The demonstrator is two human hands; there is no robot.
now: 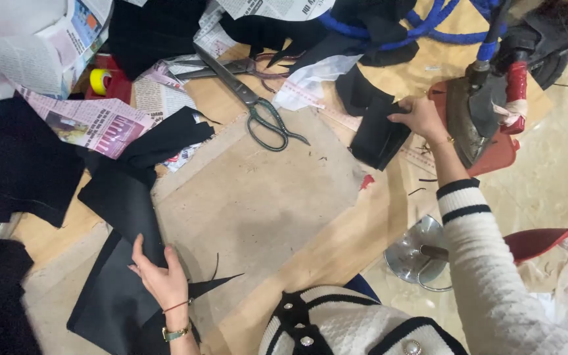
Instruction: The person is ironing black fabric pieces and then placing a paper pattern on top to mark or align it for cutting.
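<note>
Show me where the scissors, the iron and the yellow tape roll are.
scissors (pixel 252 98): head view, at the pivot.
iron (pixel 469 118): head view, on its metal soleplate.
yellow tape roll (pixel 99 81): head view, on its rim.

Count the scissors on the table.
1. The scissors lie open at the table's top centre, between the newspaper and the black fabric under the right hand; cloth could hide others.

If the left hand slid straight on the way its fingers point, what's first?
Likely more of the black cloth that the left hand rests on, then the newspaper beyond.
</note>
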